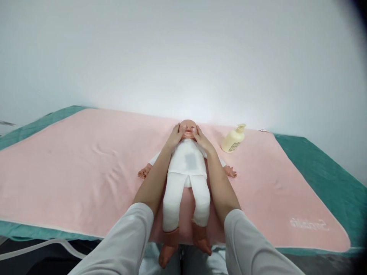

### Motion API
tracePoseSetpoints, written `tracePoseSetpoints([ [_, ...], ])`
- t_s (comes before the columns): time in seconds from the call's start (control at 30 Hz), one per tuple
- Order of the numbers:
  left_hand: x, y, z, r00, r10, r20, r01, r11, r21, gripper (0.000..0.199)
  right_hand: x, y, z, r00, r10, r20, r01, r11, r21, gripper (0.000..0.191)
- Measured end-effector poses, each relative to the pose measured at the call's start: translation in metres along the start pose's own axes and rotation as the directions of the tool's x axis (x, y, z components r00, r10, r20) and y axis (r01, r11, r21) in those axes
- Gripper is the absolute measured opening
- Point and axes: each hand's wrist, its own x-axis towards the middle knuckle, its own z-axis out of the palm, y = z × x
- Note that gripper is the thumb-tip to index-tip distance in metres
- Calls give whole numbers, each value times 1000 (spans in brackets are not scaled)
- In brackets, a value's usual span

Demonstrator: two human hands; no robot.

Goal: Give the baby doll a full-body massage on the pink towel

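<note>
A baby doll in a white top and white trousers lies on its back on a pink blanket, its head toward the wall and its feet over the near edge. My left hand rests on the left side of the doll's face, fingers laid along the cheek. On the other cheek lies my right hand, its fingers stretched toward the top of the head. Both thumbs point inward near the doll's mouth. My forearms run along either side of its body.
A pale yellow pump bottle stands right of the doll's head. Under the blanket, a green cover shows at the edges. A white wall rises behind. A pale tube hangs at the lower left.
</note>
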Motion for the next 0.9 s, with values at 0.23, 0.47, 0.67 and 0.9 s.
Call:
tracePoseSetpoints([
  [0.23, -12, -17, -3, 987, 107, 120, -103, 994, -36, 106, -15, 11, 2, 995, -53, 83, 48, 997, 62, 121],
  [0.47, -22, -7, 2, 997, 73, 28, -70, 995, -73, 89, -10, 25, 13, 989, -143, -33, 147, 980, 133, 116],
  [0.67, -24, -2, 4, 1000, 26, -1, -26, 997, -75, 89, -4, 30, 18, 974, -177, -140, 181, 983, 14, 107],
  [0.9, -22, -4, 2, 1000, -8, -25, 8, 1000, -10, 91, -1, 34, 19, 965, -183, -190, 184, 983, -12, 101],
])
